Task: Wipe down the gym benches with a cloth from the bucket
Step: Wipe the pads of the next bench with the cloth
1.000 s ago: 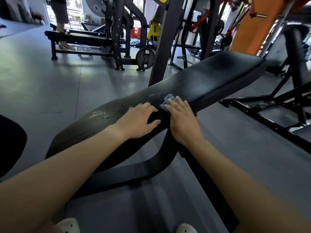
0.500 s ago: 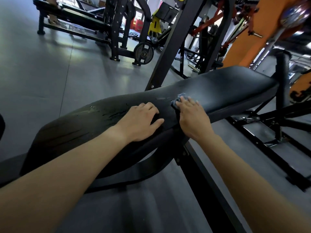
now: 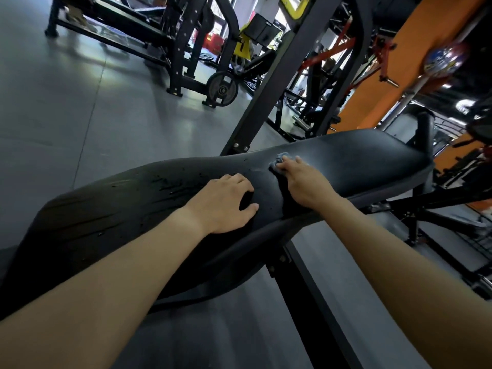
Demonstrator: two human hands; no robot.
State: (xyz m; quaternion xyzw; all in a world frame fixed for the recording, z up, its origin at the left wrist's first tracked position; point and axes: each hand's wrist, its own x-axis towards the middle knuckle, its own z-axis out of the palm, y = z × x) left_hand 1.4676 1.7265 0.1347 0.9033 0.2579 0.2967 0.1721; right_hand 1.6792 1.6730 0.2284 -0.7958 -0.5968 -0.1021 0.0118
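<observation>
- R grip is pressing a small blue-grey cloth down onto the tabletop, i.e. the black padded top of the gym bench. The fingers are lying over the cloth, not wrapping round it.
- The cloth is sitting bunched up under and just past R grip's fingertips, touching the pad, approx mid-length of the bench.
- L grip is resting palm-down on the same pad, just beside R grip on its left and a bit nearer the person. The thumb is sticking out toward R grip and the fingers are bending loosely. It's holding nothing.
- The two grips are sitting close but not touching.
- Left of L grip, dark streaky marks are showing on the pad. Wet or cracked, can't tell.
- Beyond R grip, a black slanted steel post is rising from behind the bench.
- Farther out past both grips, a weight plate is standing on a rack base on the grey floor.
- To the right of R grip, well beyond the bench, an orange pillar is standing.
</observation>
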